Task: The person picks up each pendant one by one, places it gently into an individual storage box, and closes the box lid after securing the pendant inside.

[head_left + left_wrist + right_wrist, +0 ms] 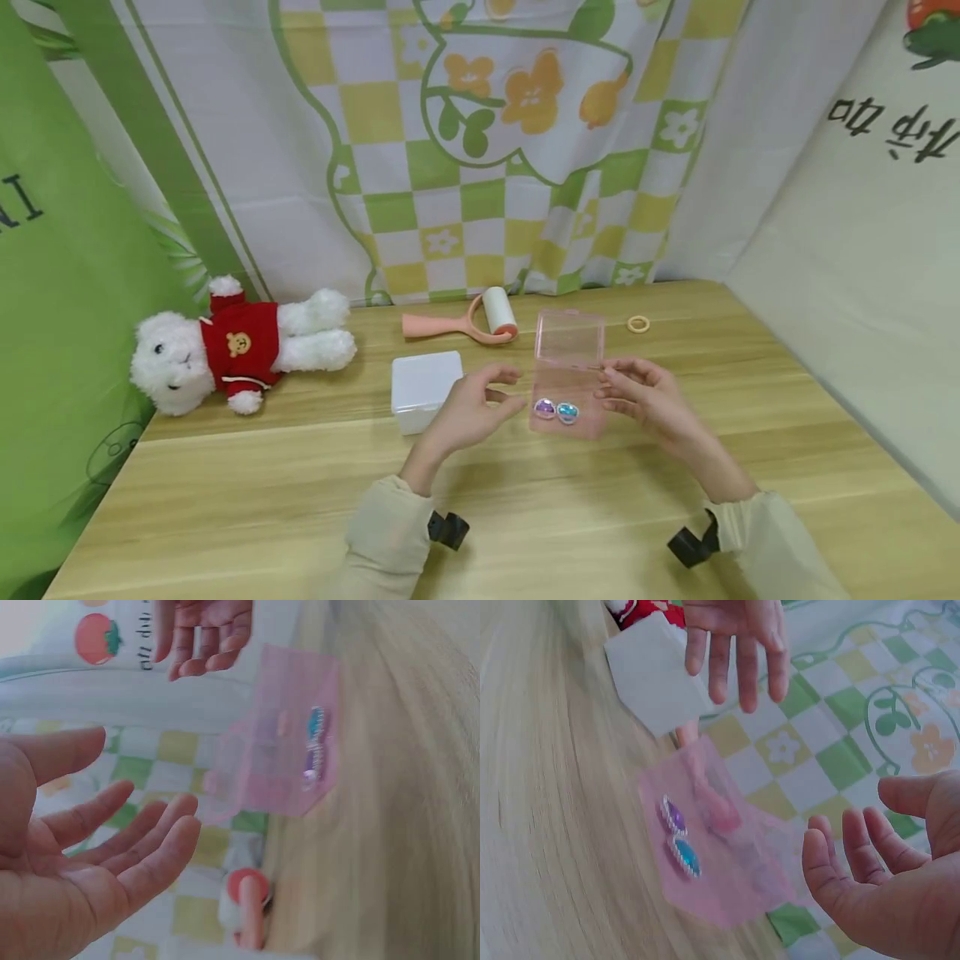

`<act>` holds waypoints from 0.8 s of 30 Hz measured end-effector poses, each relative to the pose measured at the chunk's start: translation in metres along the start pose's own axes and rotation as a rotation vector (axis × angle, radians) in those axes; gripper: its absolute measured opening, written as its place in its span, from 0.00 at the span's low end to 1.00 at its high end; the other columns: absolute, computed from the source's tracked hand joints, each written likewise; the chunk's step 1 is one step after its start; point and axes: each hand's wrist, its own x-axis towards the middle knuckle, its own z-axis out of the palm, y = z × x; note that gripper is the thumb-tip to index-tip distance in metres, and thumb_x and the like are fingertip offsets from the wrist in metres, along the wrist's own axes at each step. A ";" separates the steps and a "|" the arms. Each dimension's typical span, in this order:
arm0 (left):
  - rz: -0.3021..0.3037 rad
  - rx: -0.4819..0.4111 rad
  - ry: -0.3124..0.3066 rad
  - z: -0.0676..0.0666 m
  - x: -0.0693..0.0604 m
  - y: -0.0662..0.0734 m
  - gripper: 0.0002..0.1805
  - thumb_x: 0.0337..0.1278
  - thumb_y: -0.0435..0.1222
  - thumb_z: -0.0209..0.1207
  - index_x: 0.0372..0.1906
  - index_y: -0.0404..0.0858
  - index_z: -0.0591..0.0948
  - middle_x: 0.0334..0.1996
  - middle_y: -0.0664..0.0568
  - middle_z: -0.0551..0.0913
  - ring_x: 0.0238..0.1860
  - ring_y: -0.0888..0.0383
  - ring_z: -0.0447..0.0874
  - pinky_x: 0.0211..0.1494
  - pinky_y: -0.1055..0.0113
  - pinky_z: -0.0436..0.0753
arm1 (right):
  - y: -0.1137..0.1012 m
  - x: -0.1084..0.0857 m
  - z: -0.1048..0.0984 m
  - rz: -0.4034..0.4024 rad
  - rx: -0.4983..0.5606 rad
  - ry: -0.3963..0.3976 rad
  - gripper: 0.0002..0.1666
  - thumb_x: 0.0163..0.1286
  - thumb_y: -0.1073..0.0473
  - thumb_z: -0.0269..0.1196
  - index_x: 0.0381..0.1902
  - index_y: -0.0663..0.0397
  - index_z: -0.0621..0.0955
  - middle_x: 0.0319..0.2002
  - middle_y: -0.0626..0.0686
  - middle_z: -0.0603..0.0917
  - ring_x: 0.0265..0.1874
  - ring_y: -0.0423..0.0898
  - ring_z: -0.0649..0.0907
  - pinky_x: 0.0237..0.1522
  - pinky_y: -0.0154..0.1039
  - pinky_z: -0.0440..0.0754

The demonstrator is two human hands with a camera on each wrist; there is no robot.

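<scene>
A translucent pink plastic box lies on the table between the two hands, its lid swung back toward the curtain. Inside sit a purple gem and a blue gem, both edged with small clear stones. Left of the box, the left hand hovers with relaxed, slightly bent fingers and nothing in its grasp. At the box's right side is the right hand, fingers loosely bent. The right wrist view shows its palm holding nothing, apart from the box.
Beside the left hand stands a white lidded box. Behind it lies a lint roller with a pink handle. A white plush bear in a red sweater lies far left. Small yellowish rings rest at the back right. Patterned curtains border the table.
</scene>
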 end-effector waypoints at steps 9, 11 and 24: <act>-0.167 0.064 0.214 0.036 0.047 -0.017 0.22 0.59 0.40 0.61 0.54 0.30 0.78 0.50 0.39 0.81 0.47 0.46 0.82 0.49 0.58 0.81 | 0.008 0.012 -0.019 0.050 -0.022 0.128 0.09 0.72 0.64 0.57 0.48 0.58 0.72 0.41 0.48 0.79 0.39 0.41 0.83 0.45 0.32 0.81; -0.180 0.049 0.234 0.039 0.053 -0.020 0.21 0.59 0.40 0.61 0.52 0.30 0.79 0.47 0.40 0.82 0.47 0.46 0.81 0.51 0.57 0.79 | 0.011 0.015 -0.021 0.060 -0.012 0.146 0.10 0.71 0.66 0.56 0.49 0.60 0.71 0.41 0.49 0.79 0.38 0.42 0.83 0.44 0.32 0.82; -0.265 -0.026 0.259 0.049 0.066 -0.028 0.21 0.60 0.39 0.60 0.54 0.30 0.78 0.44 0.41 0.84 0.42 0.49 0.83 0.45 0.62 0.82 | 0.018 0.041 -0.021 0.123 -0.068 0.182 0.29 0.72 0.65 0.54 0.63 0.77 0.59 0.44 0.53 0.77 0.38 0.39 0.81 0.51 0.35 0.79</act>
